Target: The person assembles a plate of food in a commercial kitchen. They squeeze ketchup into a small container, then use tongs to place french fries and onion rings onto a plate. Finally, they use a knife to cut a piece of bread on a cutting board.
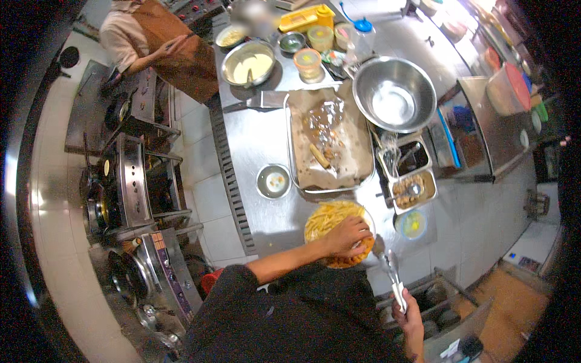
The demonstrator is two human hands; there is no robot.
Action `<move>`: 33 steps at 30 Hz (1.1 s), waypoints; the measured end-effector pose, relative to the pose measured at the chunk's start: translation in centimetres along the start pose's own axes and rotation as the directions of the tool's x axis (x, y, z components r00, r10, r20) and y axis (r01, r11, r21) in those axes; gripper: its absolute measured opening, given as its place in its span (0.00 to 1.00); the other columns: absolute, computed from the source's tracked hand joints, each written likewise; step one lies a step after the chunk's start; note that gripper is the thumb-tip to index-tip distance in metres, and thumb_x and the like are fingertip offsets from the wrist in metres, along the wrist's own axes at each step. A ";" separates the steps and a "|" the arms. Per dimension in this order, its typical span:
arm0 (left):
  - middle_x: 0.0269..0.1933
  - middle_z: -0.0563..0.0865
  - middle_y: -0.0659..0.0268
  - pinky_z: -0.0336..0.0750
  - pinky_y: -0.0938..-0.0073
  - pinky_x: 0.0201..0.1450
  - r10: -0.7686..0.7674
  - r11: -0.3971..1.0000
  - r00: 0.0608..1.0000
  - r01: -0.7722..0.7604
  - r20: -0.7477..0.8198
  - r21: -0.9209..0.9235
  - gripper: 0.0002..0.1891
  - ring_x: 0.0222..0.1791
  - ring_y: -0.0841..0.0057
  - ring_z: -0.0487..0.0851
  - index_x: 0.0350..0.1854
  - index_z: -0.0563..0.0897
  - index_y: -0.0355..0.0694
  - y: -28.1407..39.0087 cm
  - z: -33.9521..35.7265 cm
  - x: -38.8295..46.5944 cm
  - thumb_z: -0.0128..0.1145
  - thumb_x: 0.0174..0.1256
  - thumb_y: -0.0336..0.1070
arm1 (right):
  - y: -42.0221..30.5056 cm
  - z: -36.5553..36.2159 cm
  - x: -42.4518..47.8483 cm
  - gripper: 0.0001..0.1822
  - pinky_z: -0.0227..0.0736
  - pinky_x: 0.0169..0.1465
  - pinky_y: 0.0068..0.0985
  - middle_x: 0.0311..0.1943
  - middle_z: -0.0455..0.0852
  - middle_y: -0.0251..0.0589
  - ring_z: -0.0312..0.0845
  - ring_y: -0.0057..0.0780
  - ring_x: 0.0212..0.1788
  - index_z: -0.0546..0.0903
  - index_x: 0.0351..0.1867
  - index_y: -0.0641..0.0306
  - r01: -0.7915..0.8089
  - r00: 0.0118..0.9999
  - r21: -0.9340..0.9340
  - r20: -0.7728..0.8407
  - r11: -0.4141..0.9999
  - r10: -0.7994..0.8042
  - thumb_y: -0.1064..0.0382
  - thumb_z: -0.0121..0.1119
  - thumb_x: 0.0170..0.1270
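Observation:
My left hand (347, 237) reaches over a round dish (371, 221) near the table's front edge, its fingers bent down at the right side. Pale yellow French fries (327, 218) fill the dish's far part. Orange-brown food (347, 262) shows on the near side, partly covered by the hand. Whether the fingers pinch something is hidden. To the right, my right hand (411, 313) grips metal tongs (393, 267) by their white handles. The tongs' tips point toward the dish's right side. Beyond the dish lies a paper-lined tray (358, 174) with brown sauce stains and a stick-shaped piece of food (319, 156).
A small metal bowl (273, 181) stands left of the tray. Behind it are a spatula (268, 100) and a bowl of cream-coloured mixture (252, 67). A large steel bowl (394, 95) and food pans (413, 190) flank the right. Another person (159, 50) stands far left.

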State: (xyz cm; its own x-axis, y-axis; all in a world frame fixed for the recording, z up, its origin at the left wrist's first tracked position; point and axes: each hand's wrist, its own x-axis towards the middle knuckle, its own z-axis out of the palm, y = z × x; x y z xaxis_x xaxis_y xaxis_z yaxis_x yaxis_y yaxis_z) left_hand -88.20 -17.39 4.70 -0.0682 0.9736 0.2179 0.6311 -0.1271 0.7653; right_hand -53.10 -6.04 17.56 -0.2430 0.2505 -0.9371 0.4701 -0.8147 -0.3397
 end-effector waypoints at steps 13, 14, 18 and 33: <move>0.38 0.91 0.64 0.81 0.71 0.48 -0.733 0.498 -0.029 0.657 -0.680 -0.566 0.09 0.39 0.79 0.85 0.39 0.89 0.36 9.0 -4.2 -32.4 0.76 0.68 0.35 | -11.9 15.7 4.2 0.27 0.56 0.20 0.21 0.20 0.67 0.26 0.58 0.16 0.16 0.80 0.47 0.58 0.422 0.816 -0.247 0.522 0.872 -0.247 0.33 0.57 0.81; 0.39 0.89 0.66 0.81 0.70 0.46 -0.720 0.453 -0.166 0.623 -0.674 -0.638 0.08 0.40 0.80 0.84 0.41 0.86 0.37 7.0 2.4 -41.1 0.75 0.66 0.27 | -12.8 17.8 5.1 0.27 0.56 0.20 0.21 0.20 0.67 0.26 0.58 0.16 0.16 0.80 0.47 0.58 0.454 0.784 -0.240 0.565 0.858 -0.257 0.34 0.57 0.81; 0.73 0.78 0.43 0.65 0.41 0.80 -0.830 -0.137 -0.270 0.947 -0.488 -0.291 0.46 0.74 0.47 0.74 0.80 0.67 0.31 10.0 14.4 -50.8 0.75 0.66 0.48 | -13.9 21.9 4.3 0.25 0.58 0.21 0.22 0.20 0.68 0.26 0.59 0.17 0.17 0.80 0.46 0.58 0.541 0.765 -0.281 0.555 0.793 -0.325 0.36 0.55 0.83; 0.59 0.87 0.47 0.78 0.49 0.62 -0.985 -0.124 -0.171 0.772 -0.016 -0.624 0.26 0.58 0.51 0.84 0.68 0.80 0.35 7.6 19.9 -53.3 0.61 0.77 0.47 | -11.0 27.9 2.7 0.18 0.68 0.22 0.23 0.32 0.83 0.35 0.75 0.22 0.23 0.78 0.54 0.60 0.697 0.666 -0.229 0.558 0.680 -0.495 0.46 0.57 0.83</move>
State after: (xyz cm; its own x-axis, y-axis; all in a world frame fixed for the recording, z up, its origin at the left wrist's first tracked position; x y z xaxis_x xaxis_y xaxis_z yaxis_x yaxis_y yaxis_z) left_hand -64.41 -66.48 -13.17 -0.6223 -0.0438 -0.7816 -0.6126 0.6488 0.4514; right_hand -82.65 -11.00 21.04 -0.8679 0.2785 -0.4113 0.3443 -0.2593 -0.9023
